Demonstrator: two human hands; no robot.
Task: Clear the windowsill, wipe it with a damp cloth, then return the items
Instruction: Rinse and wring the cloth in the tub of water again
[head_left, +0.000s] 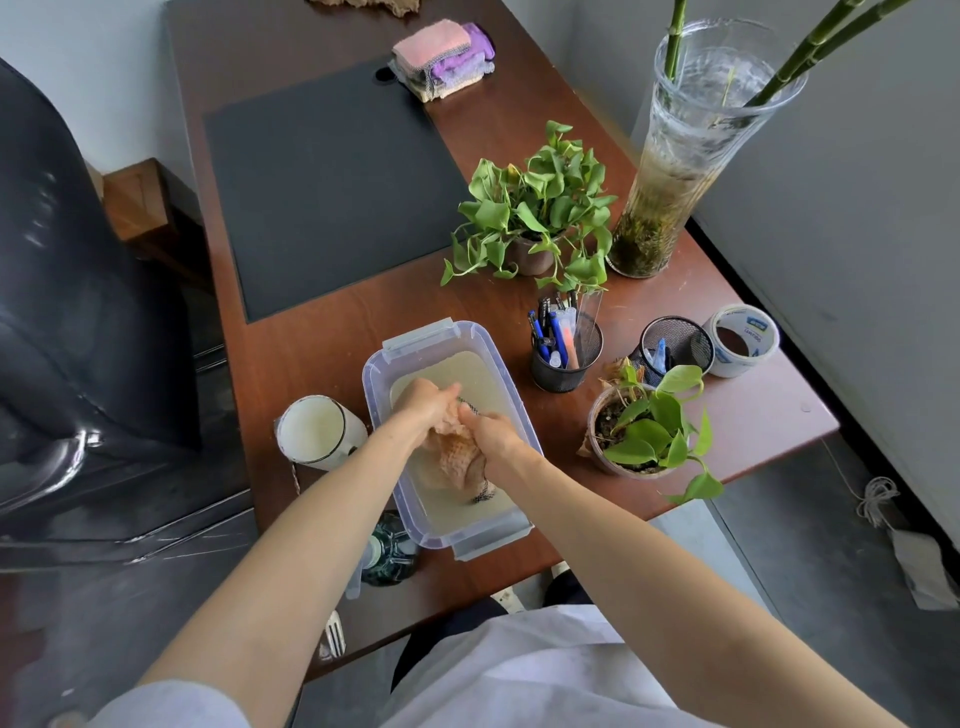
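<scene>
Cloth in tub, between cup and pen holder

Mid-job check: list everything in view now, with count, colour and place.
desk: one, brown
mat: one, black, desk's far left
tub: one, clear, cloudy water, near edge
cloth: one, peach, in tub
folded cloths: one stack, pink-purple, far end
large plant: one, green, mid-desk
small plant: one, green, near right edge
vase: one, clear glass, right of large plant
pen cup: one, black mesh, right of tub
tape roll: one, white, right edge
second cup: one, black mesh, beside tape roll
mug: one, white, left of tub
bottle: one, dark glass, near edge
chair: one, black, left of desk
left hand: gripping cloth
right hand: gripping cloth
</scene>
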